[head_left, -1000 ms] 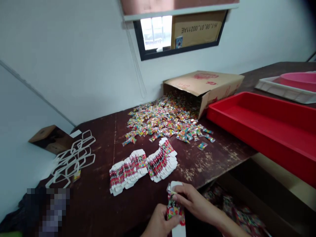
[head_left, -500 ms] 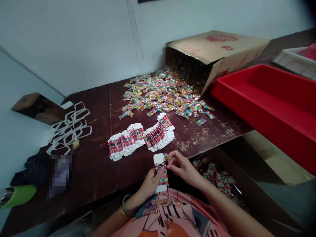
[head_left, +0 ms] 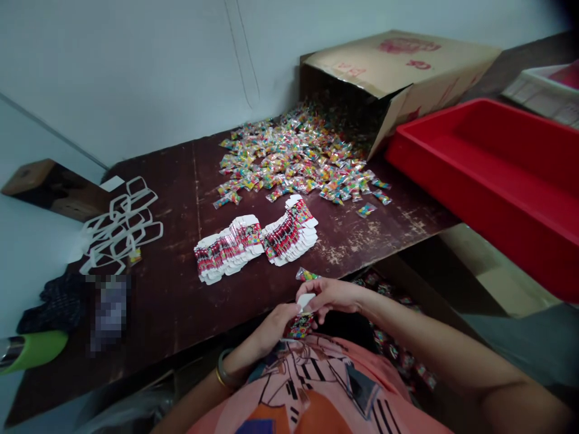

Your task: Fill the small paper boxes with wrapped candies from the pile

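Observation:
My left hand (head_left: 274, 328) is closed around a small printed candy box (head_left: 300, 327), red with coloured dots, held close to my body. My right hand (head_left: 329, 296) bends over the top of the same box, its fingers at the raised white flap. Just beyond the right fingers, a clear packet of colourful candy (head_left: 307, 275) sticks out; whether those fingers grip it or it lies on the table edge I cannot tell. Ahead on the table, two overlapping rows of flattened candy boxes (head_left: 230, 249) lie fanned out. Behind them spreads a heap of candy packets (head_left: 289, 160).
An open cardboard carton (head_left: 407, 63) lies on its side behind the heap. A red tray (head_left: 493, 163) juts over the right table edge. White loop frames (head_left: 124, 232), a brown box (head_left: 58, 190) and a green cup (head_left: 43, 352) stand left. Below right, wrapped goods (head_left: 407, 355) fill a container.
My right hand has moved from beside the box onto its top flap. The box has tilted and sits more hidden by the fingers. The camera view has shifted slightly.

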`<action>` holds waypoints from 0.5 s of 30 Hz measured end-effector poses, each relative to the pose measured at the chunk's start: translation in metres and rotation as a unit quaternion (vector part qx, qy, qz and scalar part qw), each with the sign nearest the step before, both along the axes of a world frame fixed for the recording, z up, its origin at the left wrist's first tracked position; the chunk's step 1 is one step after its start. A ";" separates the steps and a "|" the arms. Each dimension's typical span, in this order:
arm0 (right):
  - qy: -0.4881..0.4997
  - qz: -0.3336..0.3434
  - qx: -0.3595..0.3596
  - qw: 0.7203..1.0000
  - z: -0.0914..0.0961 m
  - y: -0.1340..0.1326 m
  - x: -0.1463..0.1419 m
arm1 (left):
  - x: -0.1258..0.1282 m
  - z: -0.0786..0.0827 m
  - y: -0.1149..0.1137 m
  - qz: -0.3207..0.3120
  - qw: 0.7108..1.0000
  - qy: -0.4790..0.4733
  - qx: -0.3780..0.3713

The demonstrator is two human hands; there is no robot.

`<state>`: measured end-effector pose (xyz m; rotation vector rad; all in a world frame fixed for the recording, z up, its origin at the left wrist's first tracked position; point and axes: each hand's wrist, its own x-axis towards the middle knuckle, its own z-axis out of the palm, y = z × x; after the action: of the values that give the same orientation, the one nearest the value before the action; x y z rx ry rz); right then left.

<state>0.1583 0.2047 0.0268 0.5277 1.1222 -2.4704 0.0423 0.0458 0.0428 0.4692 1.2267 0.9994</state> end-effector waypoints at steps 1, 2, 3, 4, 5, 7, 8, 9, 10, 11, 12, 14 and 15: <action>0.014 -0.006 0.040 0.999 0.002 -0.002 -0.001 | -0.001 -0.002 0.000 0.016 1.000 -0.016 0.001; 0.029 -0.019 0.080 0.996 0.004 -0.005 -0.002 | -0.001 -0.005 0.000 0.034 0.999 -0.036 -0.001; 0.041 -0.035 0.113 0.992 0.006 -0.008 -0.003 | -0.001 -0.007 -0.001 0.054 0.997 -0.061 -0.006; 0.051 -0.051 0.138 0.988 0.006 -0.011 -0.003 | -0.001 -0.009 -0.001 0.074 0.993 -0.086 -0.014; 0.058 -0.061 0.155 0.984 0.006 -0.014 -0.004 | -0.001 -0.011 -0.002 0.091 0.990 -0.108 -0.022; 0.066 -0.075 0.185 0.978 0.004 -0.019 -0.005 | -0.002 -0.013 -0.005 0.107 0.985 -0.135 -0.031; 0.070 -0.080 0.205 0.973 0.004 -0.021 -0.005 | -0.003 -0.013 -0.007 0.108 0.983 -0.148 -0.026; 0.077 -0.085 0.232 0.966 0.003 -0.022 -0.006 | -0.004 -0.013 -0.009 0.107 0.981 -0.163 -0.017; 0.091 -0.091 0.267 0.955 0.003 -0.024 -0.005 | -0.005 -0.014 -0.011 0.103 0.979 -0.178 -0.004; 0.112 -0.096 0.311 0.939 0.004 -0.025 -0.005 | -0.007 -0.014 -0.014 0.101 0.977 -0.187 0.012; 0.141 -0.098 0.360 0.917 0.005 -0.026 -0.004 | -0.008 -0.015 -0.017 0.103 0.976 -0.190 0.028; 0.213 -0.089 0.459 0.858 0.009 -0.029 0.000 | -0.011 -0.018 -0.022 0.100 0.977 -0.181 0.048; 0.245 -0.078 0.500 0.827 0.010 -0.029 0.003 | -0.012 -0.019 -0.024 0.093 0.980 -0.167 0.053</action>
<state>0.1613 0.1752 0.0367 0.2181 2.6978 -1.9774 0.0307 0.0217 0.0239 0.2581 0.9299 1.2516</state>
